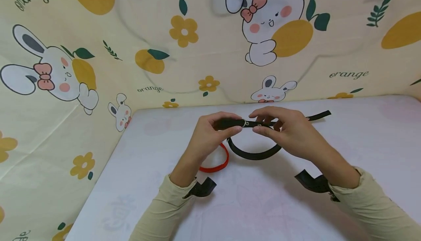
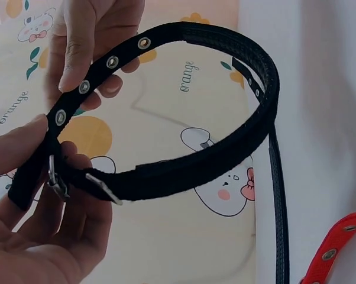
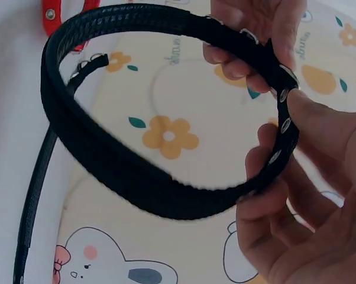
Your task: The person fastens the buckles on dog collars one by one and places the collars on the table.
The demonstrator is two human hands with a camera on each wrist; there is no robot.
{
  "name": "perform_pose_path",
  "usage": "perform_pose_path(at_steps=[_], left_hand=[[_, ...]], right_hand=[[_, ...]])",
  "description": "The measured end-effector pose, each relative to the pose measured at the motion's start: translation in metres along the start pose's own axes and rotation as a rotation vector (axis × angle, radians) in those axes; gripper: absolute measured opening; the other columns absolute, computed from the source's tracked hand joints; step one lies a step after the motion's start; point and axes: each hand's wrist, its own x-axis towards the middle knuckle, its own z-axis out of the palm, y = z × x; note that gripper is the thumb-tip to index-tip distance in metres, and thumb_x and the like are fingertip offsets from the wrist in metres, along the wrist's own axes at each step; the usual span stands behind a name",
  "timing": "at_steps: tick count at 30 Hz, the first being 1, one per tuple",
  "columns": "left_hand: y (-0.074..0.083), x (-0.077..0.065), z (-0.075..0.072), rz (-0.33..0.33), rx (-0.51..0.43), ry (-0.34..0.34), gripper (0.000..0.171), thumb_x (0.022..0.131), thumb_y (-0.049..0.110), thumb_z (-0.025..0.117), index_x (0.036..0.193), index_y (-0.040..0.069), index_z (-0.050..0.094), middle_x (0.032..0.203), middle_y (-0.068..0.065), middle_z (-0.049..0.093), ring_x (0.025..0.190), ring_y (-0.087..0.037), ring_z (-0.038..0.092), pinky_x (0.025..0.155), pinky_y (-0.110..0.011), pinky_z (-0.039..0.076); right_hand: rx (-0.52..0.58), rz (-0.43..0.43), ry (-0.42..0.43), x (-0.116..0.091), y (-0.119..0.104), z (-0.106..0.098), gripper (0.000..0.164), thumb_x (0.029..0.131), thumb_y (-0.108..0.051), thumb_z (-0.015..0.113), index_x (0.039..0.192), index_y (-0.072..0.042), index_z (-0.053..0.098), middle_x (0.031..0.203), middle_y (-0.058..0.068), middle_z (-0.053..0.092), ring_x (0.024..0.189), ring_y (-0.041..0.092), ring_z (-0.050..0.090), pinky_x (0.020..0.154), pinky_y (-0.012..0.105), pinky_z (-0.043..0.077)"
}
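Observation:
Both hands hold up a black collar (image 2: 196,168) bent into a loop, with metal eyelets along one end and a metal buckle (image 2: 58,177) on the other. My left hand (image 1: 213,127) grips the buckle end between thumb and fingers, and the strap's tip (image 2: 24,186) sticks out past the buckle there. On the eyelet part, my right hand (image 1: 289,129) pinches with thumb and fingertips. Below the hands a second black collar (image 1: 254,156) lies curved on the table. A red collar (image 1: 213,169) with eyelets lies beside it, partly hidden behind my left hand.
The white-covered table (image 1: 246,204) meets a cream cloth (image 1: 197,58) printed with rabbits and oranges at its back and left. Black straps (image 1: 205,188) stick out from both sleeve cuffs.

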Motion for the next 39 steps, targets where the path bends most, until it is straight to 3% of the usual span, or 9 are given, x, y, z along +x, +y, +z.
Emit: perform_pose_path(at_steps=[6,11,17,21,24,27,30,39], left_hand=[[0.0,0.0,0.001,-0.009,-0.004,-0.007,0.029,0.086,0.01,0.078,0.115,0.008,0.072,0.108,-0.012,0.073,0.089,-0.015,0.069,0.08,-0.026,0.055],[0.0,0.002,-0.002,-0.071,0.0,0.013,0.041,0.086,0.013,0.078,0.125,0.017,0.067,0.111,-0.009,0.073,0.098,-0.018,0.069,0.086,-0.028,0.056],[-0.006,0.004,-0.008,-0.117,0.009,0.051,0.032,0.086,0.012,0.078,0.117,0.011,0.071,0.109,-0.008,0.072,0.098,-0.017,0.069,0.09,-0.029,0.057],[-0.008,0.002,-0.007,-0.086,-0.074,0.099,0.027,0.087,0.006,0.076,0.113,0.003,0.072,0.104,-0.008,0.07,0.091,-0.015,0.068,0.084,-0.026,0.058],[-0.006,0.002,-0.003,-0.056,-0.083,0.11,0.024,0.088,0.007,0.075,0.111,0.002,0.073,0.101,-0.005,0.069,0.089,-0.013,0.066,0.081,-0.023,0.057],[-0.005,0.002,0.001,-0.04,-0.051,0.111,0.023,0.089,0.009,0.074,0.111,0.003,0.074,0.101,-0.007,0.069,0.09,-0.011,0.065,0.081,-0.023,0.057],[-0.003,0.002,0.003,-0.028,-0.004,0.125,0.023,0.088,0.01,0.075,0.11,0.004,0.074,0.103,-0.01,0.069,0.091,-0.012,0.064,0.081,-0.023,0.056],[-0.003,0.0,0.007,0.001,0.0,0.145,0.023,0.088,0.008,0.075,0.111,0.004,0.073,0.108,-0.012,0.068,0.099,-0.017,0.068,0.088,-0.029,0.058]], right_hand=[[0.032,-0.122,-0.067,0.0,0.005,0.004,0.034,0.094,-0.016,0.069,0.125,-0.029,0.065,0.11,-0.014,0.066,0.094,0.001,0.058,0.078,0.023,0.055],[0.038,-0.145,-0.035,0.001,0.006,0.003,0.029,0.094,-0.01,0.068,0.12,-0.023,0.065,0.114,-0.012,0.066,0.093,0.001,0.06,0.078,0.025,0.057],[0.086,-0.08,-0.008,0.002,0.005,0.0,0.025,0.096,-0.009,0.065,0.118,-0.02,0.062,0.118,-0.005,0.064,0.098,0.005,0.063,0.079,0.028,0.058],[0.138,-0.039,0.0,0.002,0.006,0.003,0.02,0.096,-0.011,0.066,0.114,-0.017,0.062,0.115,-0.004,0.064,0.096,0.005,0.064,0.079,0.026,0.057],[0.149,-0.007,0.031,0.003,0.006,0.007,0.015,0.096,-0.016,0.067,0.109,-0.016,0.062,0.104,-0.005,0.064,0.091,0.004,0.065,0.076,0.022,0.054],[0.159,0.043,0.06,0.002,0.004,0.01,0.012,0.096,-0.022,0.066,0.106,-0.017,0.061,0.091,-0.003,0.062,0.081,0.006,0.063,0.073,0.019,0.048],[0.171,0.08,0.077,0.001,0.001,0.012,0.012,0.098,-0.025,0.065,0.107,-0.018,0.06,0.088,-0.002,0.062,0.076,0.01,0.062,0.07,0.02,0.044],[0.156,0.145,0.082,0.002,0.0,0.014,0.02,0.097,-0.031,0.066,0.117,-0.032,0.067,0.095,-0.008,0.064,0.083,0.008,0.058,0.072,0.019,0.046]])
